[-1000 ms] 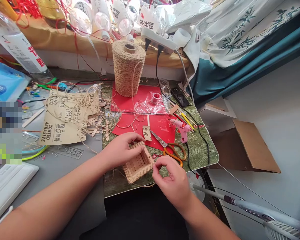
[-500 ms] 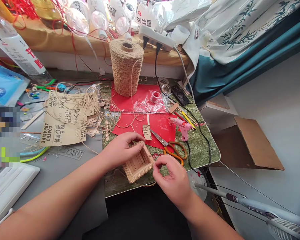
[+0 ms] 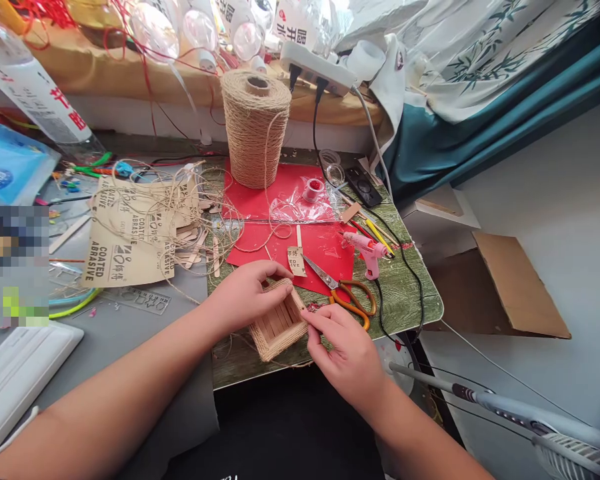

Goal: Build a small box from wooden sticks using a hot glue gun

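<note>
A small square box (image 3: 279,325) of wooden sticks, its walls wrapped in jute twine, lies on the green board (image 3: 405,293) near the front edge. My left hand (image 3: 247,293) is closed on the box's left and far side. Fingers of my right hand (image 3: 343,350) press together at the box's right corner, pinching twine there. Behind them a big spool of jute twine (image 3: 256,127) stands upright on red paper (image 3: 325,247), with loose twine trailing down to the box.
Orange-handled scissors (image 3: 347,295) and a pink glue gun (image 3: 367,250) lie just right of the box. Sandpaper sheets (image 3: 130,233), tangled twine and wooden sticks lie at left. A power strip (image 3: 320,70) and black cables run along the back and right. Cardboard (image 3: 520,287) lies beyond the board's right edge.
My right hand has moved left and up, its fingers now touching the box's right corner. The left hand keeps its hold; the box has turned slightly.
</note>
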Demonstrator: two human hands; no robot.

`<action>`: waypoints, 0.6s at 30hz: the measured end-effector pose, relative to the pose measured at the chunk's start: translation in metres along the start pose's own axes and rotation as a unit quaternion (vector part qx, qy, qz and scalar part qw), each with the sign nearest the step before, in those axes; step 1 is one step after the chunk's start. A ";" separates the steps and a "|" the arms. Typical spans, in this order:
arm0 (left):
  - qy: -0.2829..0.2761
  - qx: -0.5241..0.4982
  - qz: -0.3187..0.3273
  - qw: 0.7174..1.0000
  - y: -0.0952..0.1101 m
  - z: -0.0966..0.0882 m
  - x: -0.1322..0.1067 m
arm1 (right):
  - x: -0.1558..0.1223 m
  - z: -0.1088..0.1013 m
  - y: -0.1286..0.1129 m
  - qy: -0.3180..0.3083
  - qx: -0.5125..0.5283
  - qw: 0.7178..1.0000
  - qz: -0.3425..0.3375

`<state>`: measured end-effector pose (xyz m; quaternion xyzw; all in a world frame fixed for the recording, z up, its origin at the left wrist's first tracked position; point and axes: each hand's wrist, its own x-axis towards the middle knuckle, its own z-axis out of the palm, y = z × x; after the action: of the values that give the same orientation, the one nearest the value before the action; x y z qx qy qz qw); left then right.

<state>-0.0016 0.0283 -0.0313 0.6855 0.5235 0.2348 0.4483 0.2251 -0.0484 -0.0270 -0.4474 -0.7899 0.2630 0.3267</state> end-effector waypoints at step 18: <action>-0.004 -0.019 -0.015 1.000 0.004 0.000 -0.001 | 0.010 -0.004 -0.004 -0.102 -0.054 0.993 0.017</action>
<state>-0.0001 0.0271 -0.0273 0.6695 0.5277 0.2355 0.4668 0.2217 -0.0411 -0.0187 -0.4486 -0.8243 0.2701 0.2152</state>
